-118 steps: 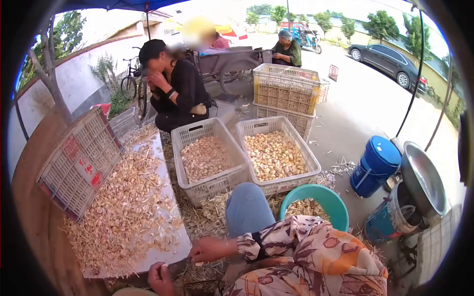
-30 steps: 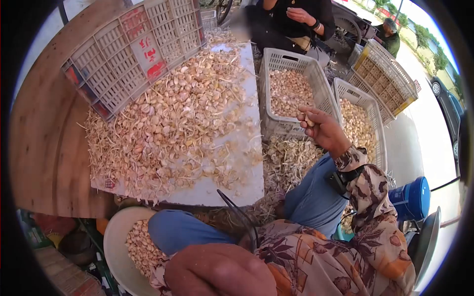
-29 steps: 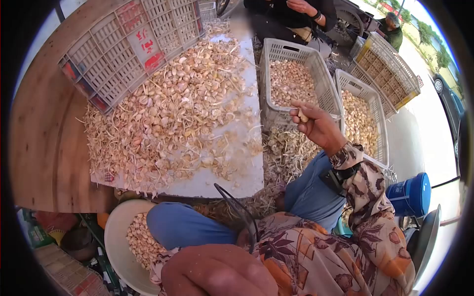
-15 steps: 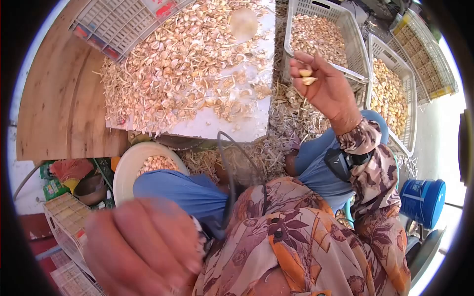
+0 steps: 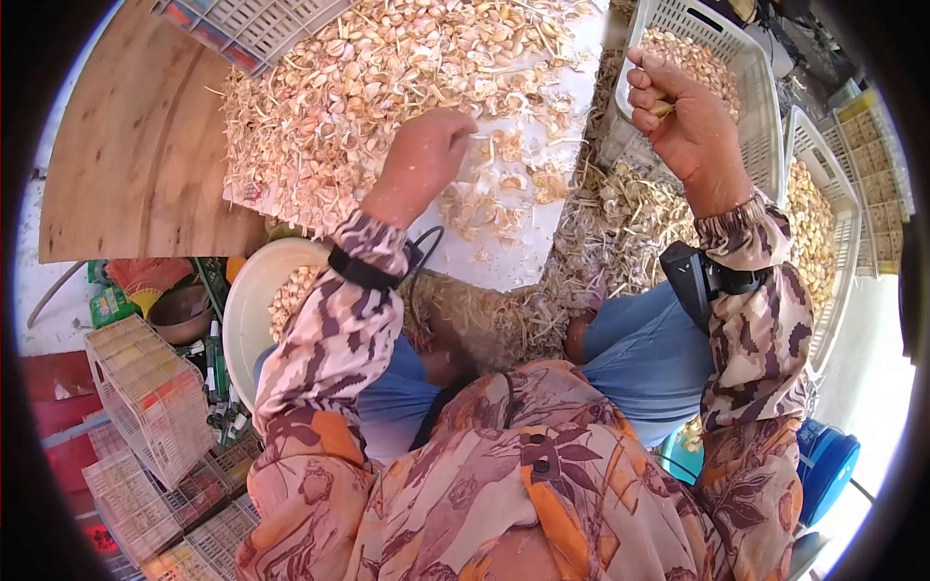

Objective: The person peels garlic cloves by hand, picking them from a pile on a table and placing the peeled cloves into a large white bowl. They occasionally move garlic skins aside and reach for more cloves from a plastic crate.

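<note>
Left hand: the left hand (image 5: 418,169) is low over the garlic pile (image 5: 334,116), fingers curled in; whether its grip has something inside, I cannot tell.
Right hand: the right hand (image 5: 697,140), palm up, grasps a yellowish clove (image 5: 662,108) between bent fingers, near the crate (image 5: 762,121).
Fingers: a light pinch should be enough, I think; small cloves can slip out if the fingers press hard or open too early. Keeping the right palm cupped seems safer.
Pile: peel and dry stems mix with the cloves, so picking from the thin border looks easier.
Desk edge: the front edge of the desk (image 5: 504,257) faces the knees; the bowl (image 5: 247,300) sits just beside its left part.
Room: between desk and crate is a gap with stems below; the crate rim and the cable (image 5: 433,235) near the left wrist could catch a sleeve.
</note>
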`<control>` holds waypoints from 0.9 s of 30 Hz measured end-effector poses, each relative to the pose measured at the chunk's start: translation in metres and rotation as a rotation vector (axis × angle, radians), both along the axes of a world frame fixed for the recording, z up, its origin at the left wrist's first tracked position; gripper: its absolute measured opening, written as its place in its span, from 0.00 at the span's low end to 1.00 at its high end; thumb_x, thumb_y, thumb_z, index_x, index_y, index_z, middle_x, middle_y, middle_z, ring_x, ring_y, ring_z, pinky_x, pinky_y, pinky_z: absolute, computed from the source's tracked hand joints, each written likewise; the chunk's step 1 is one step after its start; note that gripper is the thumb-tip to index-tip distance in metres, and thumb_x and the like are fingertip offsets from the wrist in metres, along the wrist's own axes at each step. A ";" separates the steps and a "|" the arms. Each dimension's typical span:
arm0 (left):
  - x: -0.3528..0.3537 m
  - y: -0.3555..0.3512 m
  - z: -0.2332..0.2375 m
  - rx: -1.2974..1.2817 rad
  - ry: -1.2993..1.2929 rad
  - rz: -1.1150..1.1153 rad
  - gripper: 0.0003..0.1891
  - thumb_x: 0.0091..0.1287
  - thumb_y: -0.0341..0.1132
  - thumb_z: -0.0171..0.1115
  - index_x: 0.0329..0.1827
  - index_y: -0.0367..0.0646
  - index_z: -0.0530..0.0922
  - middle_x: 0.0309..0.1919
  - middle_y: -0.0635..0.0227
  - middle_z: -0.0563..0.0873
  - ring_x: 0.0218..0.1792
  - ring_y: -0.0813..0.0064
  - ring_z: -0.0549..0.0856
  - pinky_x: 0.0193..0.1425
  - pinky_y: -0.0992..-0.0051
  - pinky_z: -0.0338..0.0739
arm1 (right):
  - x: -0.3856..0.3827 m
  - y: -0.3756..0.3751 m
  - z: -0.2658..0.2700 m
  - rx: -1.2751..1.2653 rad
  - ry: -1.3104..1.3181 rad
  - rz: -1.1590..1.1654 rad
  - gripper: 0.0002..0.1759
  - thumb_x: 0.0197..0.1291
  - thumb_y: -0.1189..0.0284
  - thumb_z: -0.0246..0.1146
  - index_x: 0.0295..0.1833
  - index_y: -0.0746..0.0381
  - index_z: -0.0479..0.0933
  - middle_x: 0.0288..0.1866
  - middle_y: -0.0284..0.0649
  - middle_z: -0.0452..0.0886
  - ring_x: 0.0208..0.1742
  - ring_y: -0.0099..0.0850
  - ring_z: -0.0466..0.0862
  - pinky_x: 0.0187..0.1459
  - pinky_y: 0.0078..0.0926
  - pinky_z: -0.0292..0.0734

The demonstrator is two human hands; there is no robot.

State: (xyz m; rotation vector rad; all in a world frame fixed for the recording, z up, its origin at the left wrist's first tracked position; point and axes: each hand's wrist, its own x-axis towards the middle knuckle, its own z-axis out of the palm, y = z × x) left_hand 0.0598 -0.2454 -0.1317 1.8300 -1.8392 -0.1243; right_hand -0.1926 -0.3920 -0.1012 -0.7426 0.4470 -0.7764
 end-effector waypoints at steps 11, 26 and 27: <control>0.059 -0.049 0.001 0.015 0.150 0.143 0.11 0.57 0.32 0.61 0.41 0.40 0.82 0.36 0.57 0.85 0.37 0.60 0.83 0.44 0.64 0.76 | 0.005 0.011 -0.002 -0.007 0.158 0.007 0.11 0.66 0.73 0.53 0.48 0.69 0.74 0.28 0.29 0.72 0.26 0.19 0.70 0.24 0.15 0.63; 0.027 -0.123 -0.021 0.141 -0.379 -0.273 0.07 0.59 0.29 0.57 0.38 0.42 0.80 0.38 0.62 0.81 0.41 0.58 0.81 0.46 0.65 0.76 | 0.007 0.008 0.006 0.029 0.166 -0.022 0.11 0.66 0.73 0.54 0.48 0.69 0.74 0.28 0.30 0.73 0.26 0.19 0.70 0.26 0.16 0.64; 0.034 -0.128 -0.025 0.231 -0.382 -0.264 0.08 0.58 0.30 0.58 0.39 0.41 0.80 0.38 0.60 0.81 0.43 0.57 0.80 0.46 0.64 0.75 | 0.005 0.007 0.006 0.030 0.165 -0.023 0.11 0.66 0.74 0.53 0.48 0.69 0.74 0.27 0.29 0.73 0.27 0.19 0.70 0.26 0.16 0.64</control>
